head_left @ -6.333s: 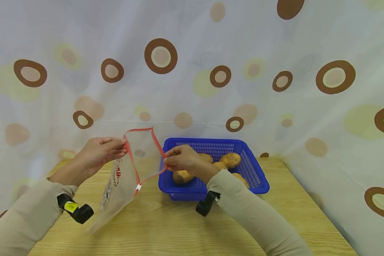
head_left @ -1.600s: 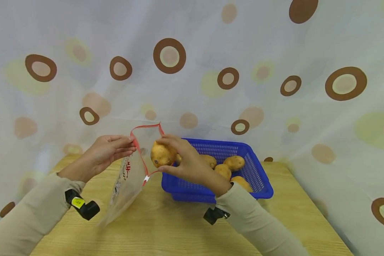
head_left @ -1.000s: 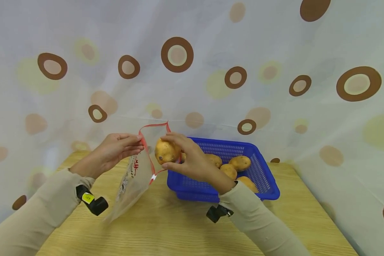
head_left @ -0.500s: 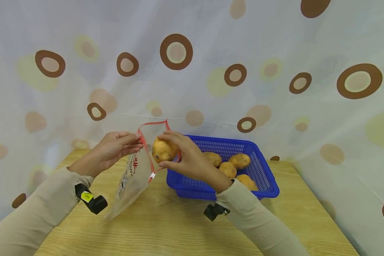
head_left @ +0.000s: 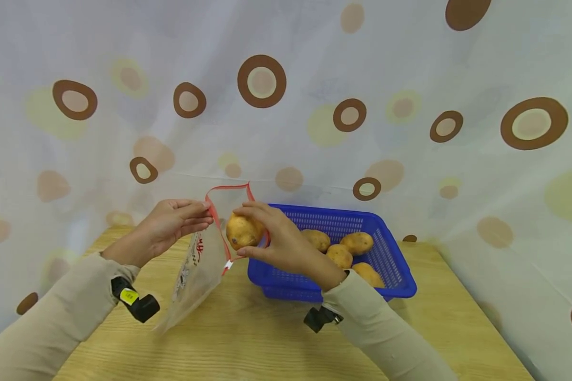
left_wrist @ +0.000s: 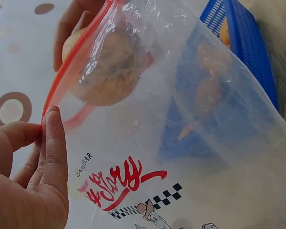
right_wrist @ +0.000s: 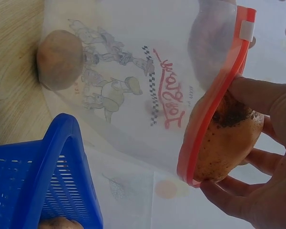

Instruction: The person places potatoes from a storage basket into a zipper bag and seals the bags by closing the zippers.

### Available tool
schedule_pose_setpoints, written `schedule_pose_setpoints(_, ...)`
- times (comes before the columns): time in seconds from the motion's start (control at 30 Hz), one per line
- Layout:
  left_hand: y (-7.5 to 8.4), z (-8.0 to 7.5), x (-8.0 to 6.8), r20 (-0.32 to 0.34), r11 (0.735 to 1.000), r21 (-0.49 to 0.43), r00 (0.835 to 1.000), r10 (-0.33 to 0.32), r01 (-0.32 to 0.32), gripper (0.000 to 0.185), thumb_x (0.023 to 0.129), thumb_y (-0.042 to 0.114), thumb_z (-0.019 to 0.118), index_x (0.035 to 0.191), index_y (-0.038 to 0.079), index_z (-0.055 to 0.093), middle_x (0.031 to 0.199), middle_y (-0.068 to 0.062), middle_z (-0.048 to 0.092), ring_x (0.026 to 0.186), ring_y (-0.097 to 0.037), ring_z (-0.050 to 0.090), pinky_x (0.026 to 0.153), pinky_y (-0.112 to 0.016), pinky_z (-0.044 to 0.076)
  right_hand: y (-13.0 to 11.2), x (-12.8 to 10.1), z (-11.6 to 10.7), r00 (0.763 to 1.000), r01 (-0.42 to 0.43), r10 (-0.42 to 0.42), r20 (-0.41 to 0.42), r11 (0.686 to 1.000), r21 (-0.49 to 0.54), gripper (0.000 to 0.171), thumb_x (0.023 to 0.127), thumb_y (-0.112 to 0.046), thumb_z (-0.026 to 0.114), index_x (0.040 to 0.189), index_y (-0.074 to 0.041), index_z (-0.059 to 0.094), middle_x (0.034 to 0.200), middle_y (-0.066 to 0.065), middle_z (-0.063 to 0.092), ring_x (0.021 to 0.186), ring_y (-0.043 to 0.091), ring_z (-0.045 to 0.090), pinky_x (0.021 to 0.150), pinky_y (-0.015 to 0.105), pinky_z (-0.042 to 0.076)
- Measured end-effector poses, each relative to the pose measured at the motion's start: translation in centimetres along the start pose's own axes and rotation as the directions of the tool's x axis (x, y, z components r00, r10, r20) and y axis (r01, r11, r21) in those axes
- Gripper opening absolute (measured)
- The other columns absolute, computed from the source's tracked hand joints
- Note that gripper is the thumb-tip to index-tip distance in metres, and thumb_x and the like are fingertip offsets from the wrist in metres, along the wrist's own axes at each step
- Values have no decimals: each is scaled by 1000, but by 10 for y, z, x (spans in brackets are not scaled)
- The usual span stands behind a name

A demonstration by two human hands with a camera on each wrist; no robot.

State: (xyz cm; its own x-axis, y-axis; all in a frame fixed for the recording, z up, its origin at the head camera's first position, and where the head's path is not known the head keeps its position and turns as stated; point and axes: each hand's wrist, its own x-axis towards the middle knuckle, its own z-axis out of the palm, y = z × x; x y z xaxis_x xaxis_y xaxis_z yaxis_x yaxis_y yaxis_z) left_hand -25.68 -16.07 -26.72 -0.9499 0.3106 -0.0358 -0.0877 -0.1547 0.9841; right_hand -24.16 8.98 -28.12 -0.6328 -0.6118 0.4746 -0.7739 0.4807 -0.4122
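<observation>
My left hand point(head_left: 188, 218) pinches the near side of the red zip rim point(head_left: 218, 233) of a clear printed bag point(head_left: 197, 272), which hangs slanting down to the table. My right hand point(head_left: 278, 241) grips a yellow-brown potato point(head_left: 240, 231) at the bag's open mouth. In the right wrist view the red rim point(right_wrist: 207, 114) lies across the potato point(right_wrist: 229, 140) held in my right hand point(right_wrist: 264, 162). The left wrist view shows the potato point(left_wrist: 107, 71) through the bag's film point(left_wrist: 181, 157), above my left hand point(left_wrist: 35, 171).
A blue slotted basket point(head_left: 333, 288) stands just right of the bag on the wooden table point(head_left: 267, 349), with several potatoes point(head_left: 338, 254) inside. A spotted curtain point(head_left: 314, 79) hangs close behind. Wrist cameras point(head_left: 140, 307) sit under both sleeves.
Earlier my right hand held the bag's far rim; it has since taken a potato from the basket and brought it left to the bag mouth. The left hand stays put.
</observation>
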Motion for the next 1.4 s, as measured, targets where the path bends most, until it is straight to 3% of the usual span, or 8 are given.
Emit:
schedule_pose_setpoints(0.5,2,0,0,18,1000,-28,1000,-9,10,13,97,11,58,91,9,69,84,-3,70,80,-9,69,78,-19,58,-1,0,-3,999,-21,21,48,1000,-1,64,81,-28,79,138,-17,50,144,4,45,128,26,45,102,45,46)
schedule_pose_setpoints(0.6,1,0,0,15,1000,-22,1000,-6,7,11,97,12,58,92,8,68,85,-3,69,81,-9,69,78,-19,58,-1,-1,-4,998,-25,25,52,1000,-8,64,82,-29,78,138,-18,50,145,4,44,121,24,50,98,43,48)
schedule_pose_setpoints(0.87,-3,-4,-1,14,1000,2,1000,-3,3,10,96,13,59,101,5,63,88,-2,69,84,-9,68,82,-20,57,3,-3,-9,1000,-30,30,6,999,27,61,82,-22,78,137,-15,52,144,7,46,133,23,43,107,45,42)
schedule_pose_setpoints(1.17,-2,-12,-1,18,1000,-28,1000,-1,1,9,95,12,61,93,9,69,88,-2,69,84,-10,69,83,-21,58,33,-12,-35,986,-164,167,-27,982,93,58,87,-24,73,138,-11,50,143,4,48,132,21,43,103,41,47)
schedule_pose_setpoints(1.4,1,-12,-2,21,999,-41,1000,-5,6,10,96,11,60,92,10,70,88,-2,70,84,-10,69,82,-20,57,77,-39,-51,942,-334,335,-24,941,51,59,90,-29,69,142,-14,46,146,5,44,134,29,41,104,49,45)
